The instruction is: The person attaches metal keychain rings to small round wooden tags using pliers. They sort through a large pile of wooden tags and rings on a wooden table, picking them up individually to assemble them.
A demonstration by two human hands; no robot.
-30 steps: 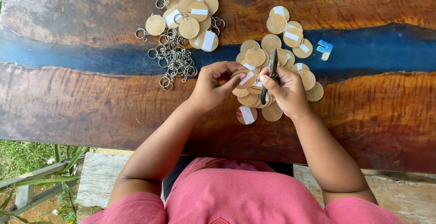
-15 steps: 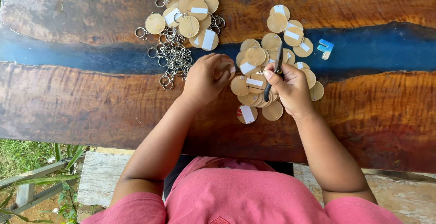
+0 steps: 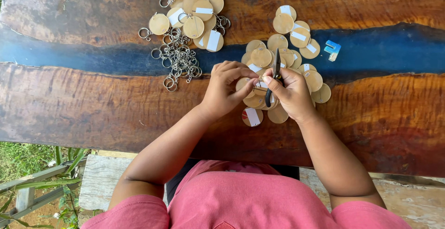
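Over the disc pile (image 3: 282, 66), left hand (image 3: 227, 90) back pinching a disc, right hand (image 3: 289, 92) gripping pliers (image 3: 276, 71)

There were two hands, left (image 3: 225, 90) and right (image 3: 291, 94), one pair of pliers (image 3: 276, 69), two heaps of round wooden discs (image 3: 194, 11) (image 3: 296, 32), one pile of metal rings (image 3: 178, 62), and one small blue piece (image 3: 332, 50).

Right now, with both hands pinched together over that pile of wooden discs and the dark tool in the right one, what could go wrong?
The dark pliers in the right hand work close to the left hand fingertips, so a slip could nip them. The part pinched between the hands is tiny and could drop among the loose wooden discs. The tangled key rings lie near the left forearm, so a sweep could scatter them.
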